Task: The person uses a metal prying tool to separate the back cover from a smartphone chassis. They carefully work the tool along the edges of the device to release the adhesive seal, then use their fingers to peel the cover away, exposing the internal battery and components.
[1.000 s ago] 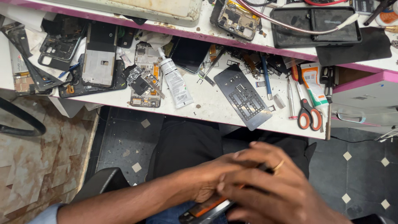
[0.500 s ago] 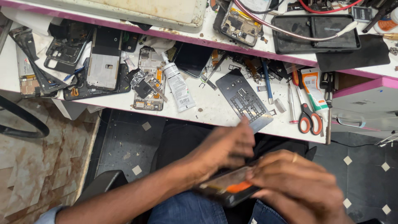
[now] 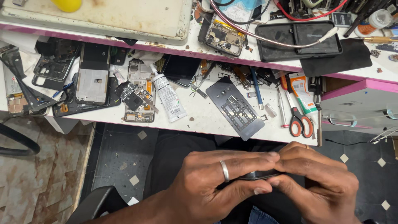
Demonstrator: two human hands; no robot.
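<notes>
Both hands met low in the view, over the person's lap and below the front edge of the workbench. The left hand (image 3: 215, 182), with a ring on one finger, had its fingers stretched long and close together, thumb underneath, pinching a dark flat device (image 3: 259, 175) of which only a thin edge showed. The right hand (image 3: 319, 180) curled over the same device from the other side, its fingers bent and pressed together, fingertips touching those of the left hand. What kind of device it was could not be told, since the hands hid most of it.

Above them ran a white workbench (image 3: 199, 116) with a pink edge, crowded with parts. A grey metal plate (image 3: 235, 107) with cut-outs lay tilted near the front edge, just beside a white glue tube (image 3: 169, 95) and an opened phone frame (image 3: 139, 93). Red-handled scissors (image 3: 299, 120) lay to the right, near a green-and-white tube (image 3: 302, 93). A silver phone back (image 3: 92, 79) sat among black frames at the left. On the upper shelf lay an opened phone with its board showing (image 3: 224, 37) and a black case (image 3: 298, 39).

Below the bench, dark tiled floor (image 3: 120, 161) showed at the left, beside a black chair arm (image 3: 93, 205). Open room lay between the hands and the bench edge.
</notes>
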